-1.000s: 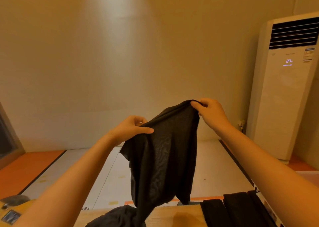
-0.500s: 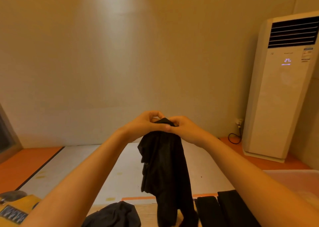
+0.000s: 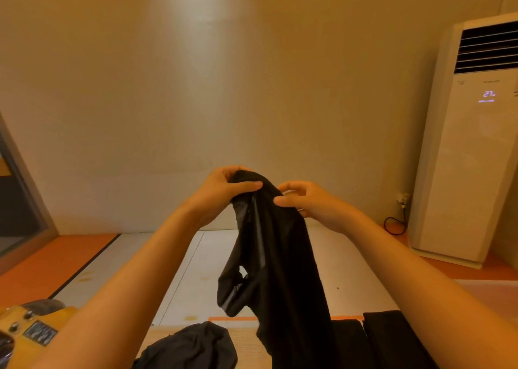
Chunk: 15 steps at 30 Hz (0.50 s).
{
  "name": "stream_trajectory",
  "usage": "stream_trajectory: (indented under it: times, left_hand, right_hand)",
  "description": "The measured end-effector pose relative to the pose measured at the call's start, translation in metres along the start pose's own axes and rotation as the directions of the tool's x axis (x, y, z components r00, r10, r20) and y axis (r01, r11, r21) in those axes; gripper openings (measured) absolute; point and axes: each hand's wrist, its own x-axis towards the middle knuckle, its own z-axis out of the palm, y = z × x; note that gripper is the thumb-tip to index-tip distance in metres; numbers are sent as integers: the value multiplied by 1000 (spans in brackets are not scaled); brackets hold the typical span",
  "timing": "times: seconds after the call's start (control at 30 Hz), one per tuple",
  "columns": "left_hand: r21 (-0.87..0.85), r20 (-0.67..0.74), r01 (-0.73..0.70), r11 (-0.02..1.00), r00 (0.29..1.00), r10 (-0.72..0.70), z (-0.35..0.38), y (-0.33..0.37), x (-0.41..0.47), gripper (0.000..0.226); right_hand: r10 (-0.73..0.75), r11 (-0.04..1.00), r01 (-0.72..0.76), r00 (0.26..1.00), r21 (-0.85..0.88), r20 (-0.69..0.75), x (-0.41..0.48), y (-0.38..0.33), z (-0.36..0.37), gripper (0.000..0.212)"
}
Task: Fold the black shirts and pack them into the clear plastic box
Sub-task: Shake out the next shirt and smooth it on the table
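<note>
- Far left, at the frame edge: a dark window pane [image 3: 14, 200] in a grey frame, with an orange floor strip [image 3: 56, 262] running below it.
- Bottom left corner: a yellow device [image 3: 36, 328] with knobs and a small label plate, partly hidden by the left forearm.
- Bottom centre-left: a crumpled shirt [image 3: 190, 349], black, lies in a heap on the wooden table [image 3: 246, 343].
- Left hand [image 3: 224, 192] raised at mid-frame. Its fingers curl behind the bunched top of the fabric and the thumb presses across the front, a firm grip.
- Black shirt [image 3: 280, 270] hangs in the air from both hands, gathered narrow. Thin patches let light through, and the lower end drops out of view past the table edge.
- Right hand [image 3: 311, 203] just beside the left, slightly lower. Thumb and forefinger pinch the fabric's right edge; the other fingers are loosely curled behind.
- Bottom right: two folded shirts [image 3: 392, 338], black, lie side by side, partly covered by the right forearm.
- Right edge: the plastic box [image 3: 487, 293], pale and translucent. Cannot tell whether the folded pieces touch it.
- Far right: a tall white air conditioner [image 3: 471, 158] stands against the wall [image 3: 196, 88], display reading 27, with a black cable [image 3: 396, 222] looping at its base.
</note>
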Motion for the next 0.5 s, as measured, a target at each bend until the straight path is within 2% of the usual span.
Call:
stream_trajectory:
  times: [0.1, 0.2, 0.37, 0.5]
  left_hand:
    - [9, 18, -36, 999, 999, 36, 12, 5, 0, 12]
    - [-44, -31, -44, 998, 999, 42, 10, 5, 1, 17]
    - [-255, -50, -59, 965, 998, 48, 9, -2, -1, 16]
    - [-216, -104, -76, 973, 993, 55, 16, -14, -4, 14]
  right_hand:
    - [-66, 997, 66, 998, 28, 17, 3, -12, 19, 31]
    - [-94, 995, 97, 993, 35, -74, 6, -20, 23, 29]
    - [-96, 992, 107, 983, 62, -158, 8, -25, 27, 33]
    - [-53, 997, 63, 976, 42, -211, 9, -22, 30, 22]
